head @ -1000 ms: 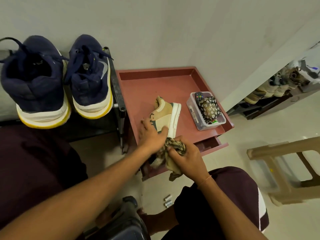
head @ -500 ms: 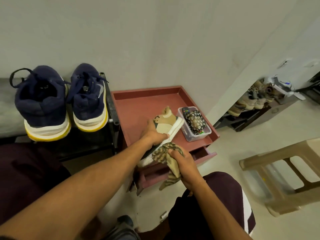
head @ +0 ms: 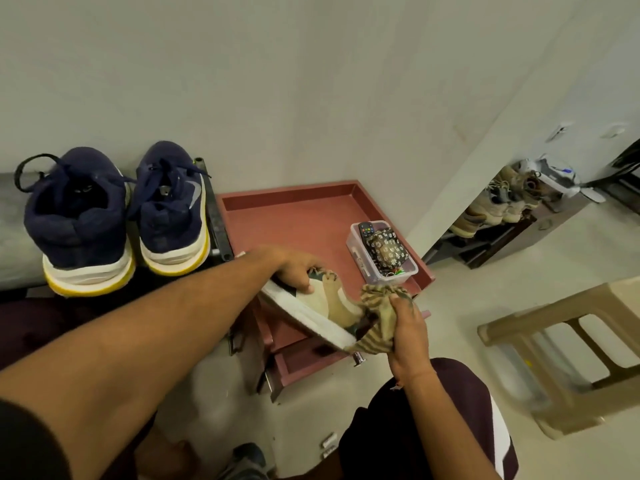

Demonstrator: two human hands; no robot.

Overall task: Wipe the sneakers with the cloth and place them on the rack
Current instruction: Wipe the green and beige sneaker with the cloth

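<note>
My left hand (head: 294,268) grips a tan and white sneaker (head: 322,306) by its heel end, lifted and tipped on its side over the front of the red table (head: 284,223), with the white sole facing me. My right hand (head: 405,327) holds a striped brown cloth (head: 377,313) bunched against the sneaker's toe end. Two navy sneakers with white and yellow soles, one (head: 79,223) on the left and the other (head: 173,209) beside it, stand side by side on the black rack (head: 216,216) at left, heels toward me.
A clear box (head: 381,271) with a remote and a patterned pouch sits on the table's right side. The table's drawer (head: 304,365) hangs open. A beige plastic stool (head: 568,358) stands at right. More shoes fill a low shelf (head: 502,216) at far right.
The left hand has lifted the tan sneaker off the table and turned it onto its side, sole toward me. The right hand with the cloth has moved right to the toe.
</note>
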